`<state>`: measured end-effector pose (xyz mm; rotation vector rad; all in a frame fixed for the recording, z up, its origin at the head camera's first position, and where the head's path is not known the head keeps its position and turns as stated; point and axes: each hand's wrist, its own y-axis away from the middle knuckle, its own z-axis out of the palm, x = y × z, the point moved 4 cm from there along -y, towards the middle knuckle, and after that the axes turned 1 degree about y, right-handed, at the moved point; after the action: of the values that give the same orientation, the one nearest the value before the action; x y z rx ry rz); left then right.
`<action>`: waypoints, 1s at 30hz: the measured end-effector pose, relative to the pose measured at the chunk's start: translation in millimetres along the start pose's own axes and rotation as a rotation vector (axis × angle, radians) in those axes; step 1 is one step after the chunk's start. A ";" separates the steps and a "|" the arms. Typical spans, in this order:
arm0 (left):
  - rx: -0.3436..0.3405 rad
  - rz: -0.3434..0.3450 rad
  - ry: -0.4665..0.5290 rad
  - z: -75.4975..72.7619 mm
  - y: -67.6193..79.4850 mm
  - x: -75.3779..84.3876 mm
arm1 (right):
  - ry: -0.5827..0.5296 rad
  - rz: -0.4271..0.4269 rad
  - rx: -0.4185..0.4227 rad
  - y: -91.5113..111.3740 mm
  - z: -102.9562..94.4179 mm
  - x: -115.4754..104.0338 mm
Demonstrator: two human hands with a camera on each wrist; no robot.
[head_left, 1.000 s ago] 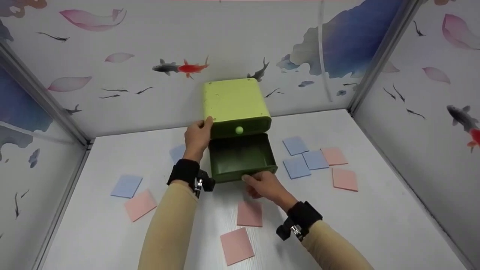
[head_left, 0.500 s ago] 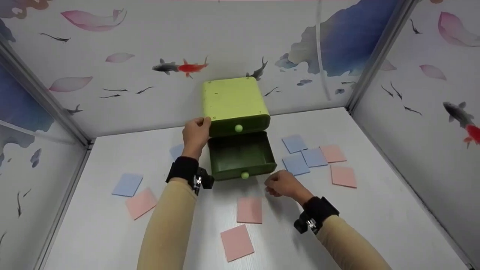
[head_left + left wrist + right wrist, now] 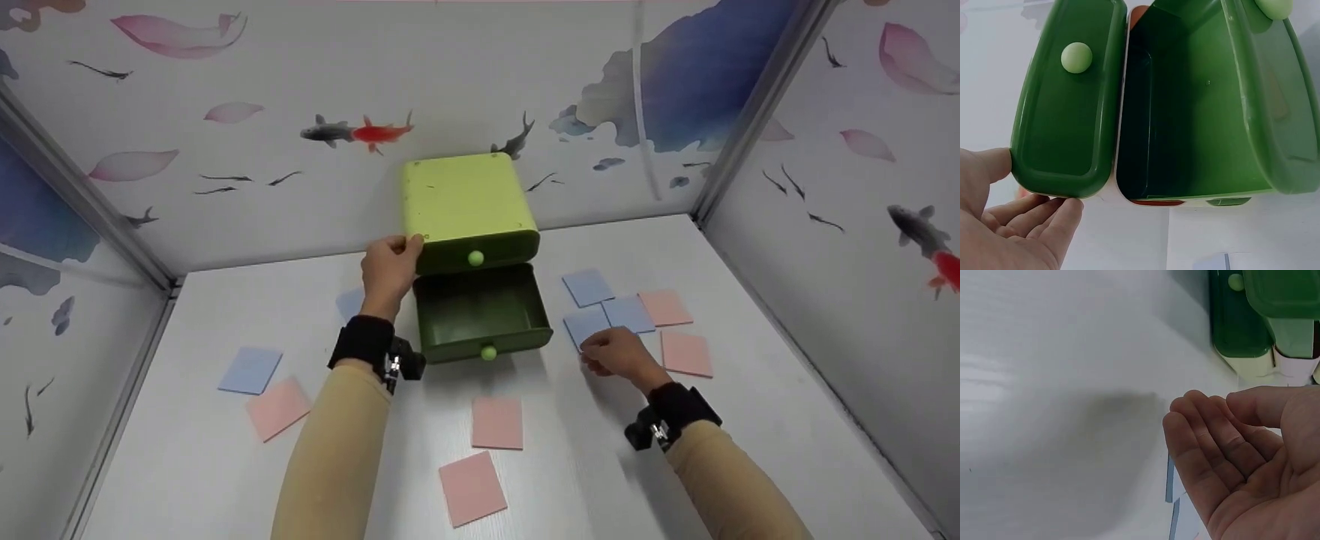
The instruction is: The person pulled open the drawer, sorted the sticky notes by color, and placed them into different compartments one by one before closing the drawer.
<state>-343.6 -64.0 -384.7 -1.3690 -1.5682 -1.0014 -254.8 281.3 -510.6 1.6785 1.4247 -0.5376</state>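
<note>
A small two-drawer box [image 3: 469,196] has a yellow-green top and dark green drawers with round light green knobs. Its lower drawer [image 3: 484,315] is pulled out, and nothing shows inside it; the upper drawer [image 3: 1067,112] is in. My left hand [image 3: 388,276] holds the box's front left corner, thumb at the top edge and fingers along the side. Over the near edge of a blue square card [image 3: 586,325], right of the box, hovers my right hand [image 3: 622,356]. Its fingers are loosely curled with nothing between them, as the right wrist view shows.
More blue cards [image 3: 588,288] and pink cards [image 3: 685,353] lie at the right. Two pink cards [image 3: 496,424] are in front of the drawer. At the left are a blue card [image 3: 250,370] and a pink card [image 3: 278,409]. Printed walls [image 3: 300,67] enclose the white table [image 3: 600,480].
My right hand has let go of the lower drawer's knob and moved right to the blue cards. The drawer stays out. My left hand keeps its place on the box.
</note>
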 end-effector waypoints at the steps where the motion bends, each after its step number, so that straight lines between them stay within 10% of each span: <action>1: 0.004 -0.002 -0.001 -0.1 0.1 -0.4 | 0.000 -0.004 0.001 -0.1 -4.6 1.2; 17: -0.006 -0.008 0.021 0.5 0.1 -4.9 | 0.243 0.094 0.209 9.1 -82.9 41.5; 30: 0.009 0.027 0.032 1.8 0.6 -3.9 | 0.416 0.283 0.297 16.1 -92.7 81.3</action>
<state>-342.8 -63.7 -388.9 -1.3581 -1.5258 -0.9938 -236.5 404.1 -517.2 2.2890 1.4016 -0.2557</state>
